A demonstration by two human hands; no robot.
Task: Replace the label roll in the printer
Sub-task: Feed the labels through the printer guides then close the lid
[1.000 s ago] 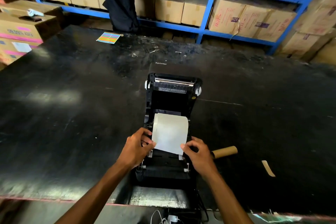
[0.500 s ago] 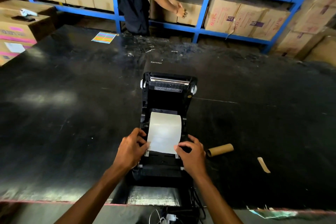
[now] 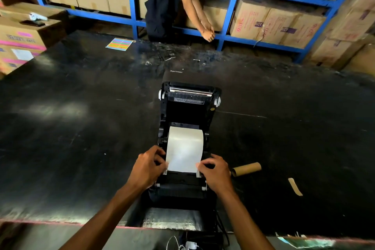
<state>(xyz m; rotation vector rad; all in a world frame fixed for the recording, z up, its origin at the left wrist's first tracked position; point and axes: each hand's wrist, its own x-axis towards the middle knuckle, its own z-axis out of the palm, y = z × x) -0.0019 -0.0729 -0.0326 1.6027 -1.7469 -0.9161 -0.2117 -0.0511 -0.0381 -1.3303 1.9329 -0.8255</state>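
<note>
A black label printer [image 3: 187, 107] stands open on the black table [image 3: 81, 128], its lid tipped back. A white label roll [image 3: 185, 144] sits in the bay, and its loose end lies toward me over the front. My left hand [image 3: 147, 167] pinches the sheet's left edge by the paper guide. At the right edge my right hand [image 3: 217, 171] does the same. An empty brown cardboard core [image 3: 246, 169] lies on the table just right of the printer.
A torn brown strip [image 3: 295, 186] lies right of the core. A coloured sheet [image 3: 119, 44] rests at the table's far edge. Another person [image 3: 168, 2] bends at the blue shelving [image 3: 235, 6] of cartons. Stacked cartons [image 3: 20, 38] stand far left. Cables [image 3: 188, 243] hang below the table's near edge.
Both hands have stayed at the edges of the label sheet with only small finger shifts. The person at the shelves has moved right and lowered both arms.
</note>
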